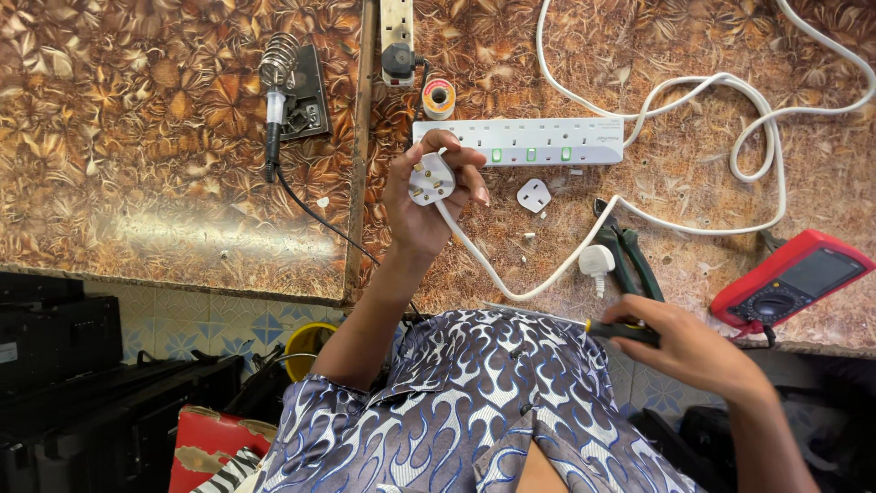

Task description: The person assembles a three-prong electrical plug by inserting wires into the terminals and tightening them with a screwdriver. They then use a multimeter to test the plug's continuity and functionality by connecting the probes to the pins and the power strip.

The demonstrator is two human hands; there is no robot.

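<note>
– How was the white plug [432, 178] held?
– Gripped in the left hand [429, 196], pins facing the camera, cable trailing down-right.
– And the right hand [689, 347]?
– Closed around a screwdriver [584, 324], shaft lying leftward.

The plug [432, 179] at frame centre is white, as are its cable [511, 288], the power strip [520, 141] — fitted with green switches — and the loose plug cover [534, 194]. The multimeter [792, 279], far right, is red with a dark face. The worktop [137, 137] shows a brown-gold leaf pattern — the shirt [474, 411], lower centre, blue-and-white flames.
</note>
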